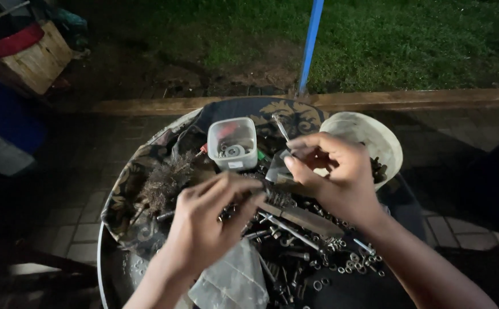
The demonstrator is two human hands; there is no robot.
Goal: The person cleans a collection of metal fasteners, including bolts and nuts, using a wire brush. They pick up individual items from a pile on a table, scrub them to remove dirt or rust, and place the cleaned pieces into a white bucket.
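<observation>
My right hand [335, 171] is raised over a round tray [109, 229] heaped with metal hardware, its fingers pinched on a small metal piece; a long metal bolt [280, 126] sticks up just behind the fingers. My left hand [206, 220] hovers lower and to the left, fingers stretched toward the right hand, thumb and fingertips close together over the pile; what it grips is too small to tell. Bolts, nuts and washers [318, 257] lie scattered beneath both hands.
A clear square plastic tub [232, 143] with washers stands at the tray's far side, a white bowl [369, 137] of bolts to its right. A patterned cloth [146, 166] lines the tray. A blue pole [311, 40] rises beyond a wooden kerb, grass behind.
</observation>
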